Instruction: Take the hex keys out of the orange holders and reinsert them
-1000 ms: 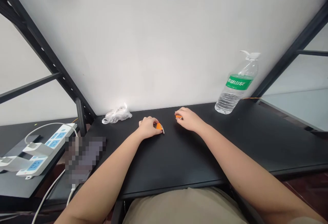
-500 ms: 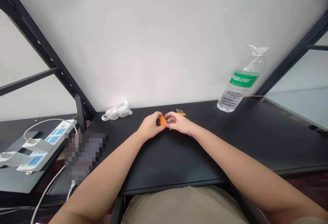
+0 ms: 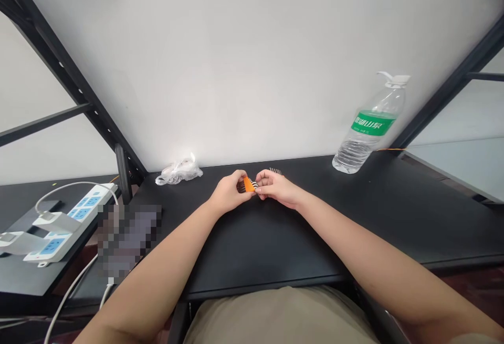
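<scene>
An orange holder with a row of thin metal rods [image 3: 249, 185] is between my two hands, just above the black tabletop. My left hand [image 3: 228, 193] grips its left side, thumb below and fingers above. From the right, the thumb and fingers of my right hand [image 3: 279, 188] are closed at the rod ends; exactly what they pinch is too small to tell. A second set of metal rods [image 3: 275, 170] lies behind my right hand, which hides its orange base.
A crumpled clear plastic bag [image 3: 179, 169] lies at the back left. A large water bottle [image 3: 369, 126] stands at the back right by the wall. To the left are a white power strip [image 3: 84, 212] with chargers and cables, and a blurred-out phone-like object [image 3: 132, 241].
My right hand has shifted slightly and now covers the orange base of the second set. The orange holder has tilted a little in my left hand. The camera view moved slightly.
</scene>
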{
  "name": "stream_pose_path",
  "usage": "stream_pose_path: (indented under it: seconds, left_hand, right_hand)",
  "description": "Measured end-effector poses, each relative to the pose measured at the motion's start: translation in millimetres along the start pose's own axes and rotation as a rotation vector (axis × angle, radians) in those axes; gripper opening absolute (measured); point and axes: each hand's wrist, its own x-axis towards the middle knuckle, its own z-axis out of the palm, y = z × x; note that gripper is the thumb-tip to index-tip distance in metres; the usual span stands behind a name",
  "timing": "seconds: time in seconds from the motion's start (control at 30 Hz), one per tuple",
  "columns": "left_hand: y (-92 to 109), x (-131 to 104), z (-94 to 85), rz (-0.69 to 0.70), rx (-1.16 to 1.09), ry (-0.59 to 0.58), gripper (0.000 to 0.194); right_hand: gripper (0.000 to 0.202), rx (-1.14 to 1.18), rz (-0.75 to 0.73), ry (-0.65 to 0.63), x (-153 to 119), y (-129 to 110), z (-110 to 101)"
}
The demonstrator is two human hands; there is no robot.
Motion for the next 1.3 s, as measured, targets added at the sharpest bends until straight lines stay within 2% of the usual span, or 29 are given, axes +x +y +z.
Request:
stream_pose_path:
  seconds: [0.17,0.3,0.47,0.53,0.67,0.8,0.93,1.07,1.2,1.3]
  left_hand:
    - [0.5,-0.9,1.1,-0.003,0.075,-0.016,0.042]
    - [-1.0,-0.6,-1.6,-0.020,0.085,-0.014,0.042]
    - [-2.8,0.5,-3.2,-0.038,0.014,-0.001,0.041]
    - [-1.6,0.4,-2.0,-0.019,-0.019,-0.003,0.041]
    - [4.2,-0.7,2.0,0.029,0.024,0.022,0.041]
    - [8.5,-1.3,2.5,0.046,0.110,0.018,0.041]
    - [7.8,-1.0,-1.6,0.044,0.114,0.010,0.042]
    - [4.4,1.4,-4.6,0.032,0.070,0.009,0.041]
    - [-6.0,6.1,-8.1,-0.001,0.040,0.005,0.041]
    - [-18.0,8.4,-13.4,-0.067,0.043,0.027,0.045]
  right_hand:
    - [0.037,-0.101,0.018,-0.021,-0.2,1.3,2.5]
    - [0.036,-0.231,-0.028,0.054,0.0,1.7,8.1]
    - [0.032,-0.154,-0.075,0.096,1.0,-0.7,11.2]
    - [0.031,-0.058,-0.049,0.071,0.7,-2.6,9.5]
    - [0.032,0.075,0.073,-0.060,-2.1,-9.2,1.0]
    - [0.034,-0.094,0.125,-0.128,-6.5,-16.1,-4.4]
    - [0.037,-0.268,0.086,-0.086,-6.7,-14.8,0.3]
    - [0.037,-0.227,0.084,-0.036,-2.4,-9.0,0.4]
    - [0.036,-0.107,0.114,0.037,0.7,-7.1,-13.5]
    - [0.036,-0.101,0.160,0.079,0.6,-8.2,-27.3]
